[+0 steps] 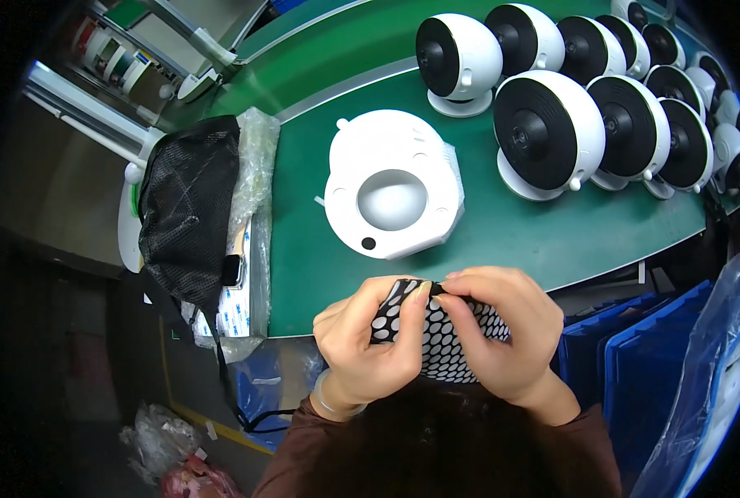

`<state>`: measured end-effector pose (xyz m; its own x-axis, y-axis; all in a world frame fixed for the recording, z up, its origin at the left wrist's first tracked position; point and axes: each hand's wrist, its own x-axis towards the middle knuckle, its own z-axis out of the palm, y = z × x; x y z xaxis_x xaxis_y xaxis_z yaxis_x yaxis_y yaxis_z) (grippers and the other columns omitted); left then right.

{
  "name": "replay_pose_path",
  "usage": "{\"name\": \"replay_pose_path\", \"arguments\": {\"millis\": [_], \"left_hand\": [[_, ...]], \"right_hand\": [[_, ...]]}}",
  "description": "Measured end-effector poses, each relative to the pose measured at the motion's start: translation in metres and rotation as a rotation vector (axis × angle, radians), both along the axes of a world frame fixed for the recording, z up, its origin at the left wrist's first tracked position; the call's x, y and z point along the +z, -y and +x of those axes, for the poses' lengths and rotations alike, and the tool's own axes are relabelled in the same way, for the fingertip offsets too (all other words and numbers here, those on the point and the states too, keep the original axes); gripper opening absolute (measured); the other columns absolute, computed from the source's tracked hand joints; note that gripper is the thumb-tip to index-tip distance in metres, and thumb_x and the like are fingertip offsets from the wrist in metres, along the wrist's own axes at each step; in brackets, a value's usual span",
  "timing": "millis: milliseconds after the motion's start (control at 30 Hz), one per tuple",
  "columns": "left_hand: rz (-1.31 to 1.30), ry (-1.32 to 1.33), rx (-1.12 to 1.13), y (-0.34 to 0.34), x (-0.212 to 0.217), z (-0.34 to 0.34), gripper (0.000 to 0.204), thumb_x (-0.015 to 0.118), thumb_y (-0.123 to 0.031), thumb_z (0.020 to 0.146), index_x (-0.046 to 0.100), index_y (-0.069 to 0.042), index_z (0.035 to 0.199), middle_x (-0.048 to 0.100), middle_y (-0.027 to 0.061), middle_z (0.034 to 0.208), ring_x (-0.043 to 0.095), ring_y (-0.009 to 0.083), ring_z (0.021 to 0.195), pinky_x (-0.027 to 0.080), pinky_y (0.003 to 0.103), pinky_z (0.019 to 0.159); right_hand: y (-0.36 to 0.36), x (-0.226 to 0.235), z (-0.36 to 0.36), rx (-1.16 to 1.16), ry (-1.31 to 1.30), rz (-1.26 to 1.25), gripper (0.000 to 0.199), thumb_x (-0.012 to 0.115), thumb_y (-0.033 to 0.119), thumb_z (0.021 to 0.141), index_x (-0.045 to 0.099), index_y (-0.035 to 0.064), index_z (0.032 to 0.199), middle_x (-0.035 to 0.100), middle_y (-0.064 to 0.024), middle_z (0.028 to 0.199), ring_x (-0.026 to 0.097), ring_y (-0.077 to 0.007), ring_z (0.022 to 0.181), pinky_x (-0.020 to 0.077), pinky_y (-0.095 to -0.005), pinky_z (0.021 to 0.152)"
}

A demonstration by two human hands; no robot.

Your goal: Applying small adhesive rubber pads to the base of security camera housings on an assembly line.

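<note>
Close to my body, a flexible black sheet (449, 353) with rows of pale round dots is held between both hands. My left hand (362, 340) pinches its top edge, the thumb pressed near the middle. Right beside it, my right hand (511, 332) pinches the same edge with thumb and forefinger, a small dark bit showing between the fingertips. Just beyond my hands, a white rounded plastic part (387, 149) lies on the green table (304, 282). It has a large round recess, and one black round dot (369, 243) sits near its lower left edge.
Several white round fan-like units with black fronts (544, 133) stand at the back right. A black mesh bag (192, 207) and bubble wrap (256, 158) lie along the left edge. Blue bins (656, 357) are at the lower right; plastic bags (167, 444) lie on the floor.
</note>
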<state>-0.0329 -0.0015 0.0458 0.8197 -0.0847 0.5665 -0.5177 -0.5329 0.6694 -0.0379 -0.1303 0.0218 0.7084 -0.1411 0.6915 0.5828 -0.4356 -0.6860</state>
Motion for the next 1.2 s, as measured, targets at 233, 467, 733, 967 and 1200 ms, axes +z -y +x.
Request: {"name": "replay_pose_path", "arguments": {"millis": [233, 467, 733, 967, 1200], "left_hand": [[-0.019, -0.027, -0.002, -0.001, 0.004, -0.001, 0.006, 0.062, 0.004, 0.071, 0.06, 0.003, 0.077, 0.062, 0.0085, 0.065, 0.06, 0.0126, 0.054, 0.044, 0.02, 0.051], [-0.172, -0.142, 0.065, -0.023, -0.017, 0.009, 0.011, 0.063, 0.006, 0.068, 0.064, 0.004, 0.079, 0.06, 0.0118, 0.084, 0.057, 0.0141, 0.075, 0.044, 0.022, 0.065], [-0.236, -0.123, -0.003, -0.017, -0.016, 0.019, 0.011, 0.064, 0.006, 0.068, 0.064, 0.004, 0.08, 0.06, 0.0094, 0.08, 0.056, 0.0135, 0.071, 0.043, 0.022, 0.063], [-0.243, -0.121, -0.013, -0.019, -0.017, 0.02, 0.011, 0.064, 0.006, 0.069, 0.064, 0.005, 0.08, 0.06, 0.0101, 0.081, 0.057, 0.0143, 0.072, 0.043, 0.022, 0.064], [-0.238, -0.134, -0.005, -0.02, -0.015, 0.02, 0.011, 0.064, 0.006, 0.068, 0.064, 0.005, 0.079, 0.06, 0.0101, 0.08, 0.056, 0.0145, 0.072, 0.043, 0.022, 0.064]], "right_hand": [[0.008, 0.01, 0.003, 0.142, -0.105, -0.007, 0.014, 0.067, 0.002, 0.067, 0.059, 0.0041, 0.079, 0.061, -0.0065, 0.076, 0.059, -0.022, 0.067, 0.047, -0.0282, 0.058], [0.012, 0.003, 0.024, 0.069, -0.176, 0.213, 0.007, 0.062, 0.001, 0.074, 0.06, -0.0001, 0.08, 0.063, -0.0146, 0.09, 0.063, -0.022, 0.078, 0.0491, -0.0272, 0.065], [0.006, 0.019, 0.037, 0.12, -0.352, 0.313, 0.006, 0.061, 0.001, 0.077, 0.06, -0.0043, 0.081, 0.063, -0.0069, 0.075, 0.061, -0.0097, 0.068, 0.0485, -0.0196, 0.063], [0.004, 0.019, 0.038, 0.09, -0.355, 0.27, 0.008, 0.061, -0.002, 0.076, 0.06, -0.0056, 0.083, 0.062, -0.0063, 0.077, 0.06, -0.0082, 0.07, 0.0472, -0.0174, 0.065], [0.001, 0.018, 0.039, 0.093, -0.335, 0.294, 0.007, 0.061, -0.002, 0.076, 0.059, -0.0053, 0.082, 0.062, -0.0061, 0.078, 0.06, -0.0083, 0.071, 0.0473, -0.0173, 0.066]]}}
